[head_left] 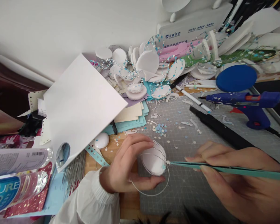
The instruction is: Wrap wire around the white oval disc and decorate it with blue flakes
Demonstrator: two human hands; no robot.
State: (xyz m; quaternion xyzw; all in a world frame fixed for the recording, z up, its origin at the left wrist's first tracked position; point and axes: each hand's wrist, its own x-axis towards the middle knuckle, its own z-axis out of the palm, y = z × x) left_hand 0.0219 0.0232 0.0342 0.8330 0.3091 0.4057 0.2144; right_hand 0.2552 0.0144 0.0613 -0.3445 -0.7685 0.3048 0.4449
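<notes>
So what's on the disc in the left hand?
Thin wire crosses the disc; tweezers at its right edge have a tiny white piece at their tip. Its underside, and whatever the left hand covers, can't be seen.

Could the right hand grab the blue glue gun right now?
Probably not easily: the right hand is busy holding the teal tweezers. Otherwise the way looks fairly free; the blue glue gun lies beyond that hand, with a long black stick partly between.

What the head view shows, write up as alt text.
The left hand holds a white disc with thin wire about it; the right hand points teal tweezers at its edge. A blue glue gun rests on the grey mat.
</notes>
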